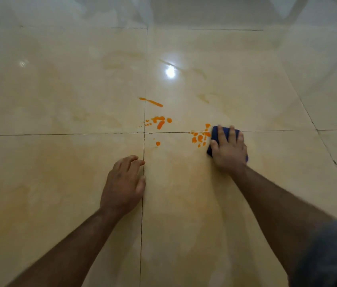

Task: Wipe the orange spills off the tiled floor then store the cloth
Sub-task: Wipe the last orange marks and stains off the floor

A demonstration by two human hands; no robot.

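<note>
Orange spills dot the glossy beige tiled floor (60, 90): a streak (151, 102) farthest away, a cluster of blobs (160, 121) below it, a single drop (158, 143), and a patch of drops (199, 137) at the tile joint. My right hand (228, 150) presses flat with straight fingers on a folded dark blue cloth (215, 131), whose left edge touches that patch. Most of the cloth is hidden under the hand. My left hand (125, 183) rests on the floor near the vertical grout line, fingers loosely bent, holding nothing.
Grout lines cross just left of the cloth. A ceiling light's reflection (170, 71) glares on the far tile. Faint yellowish smears mark the tiles beyond the spills. A pale wall or fixture base runs along the top.
</note>
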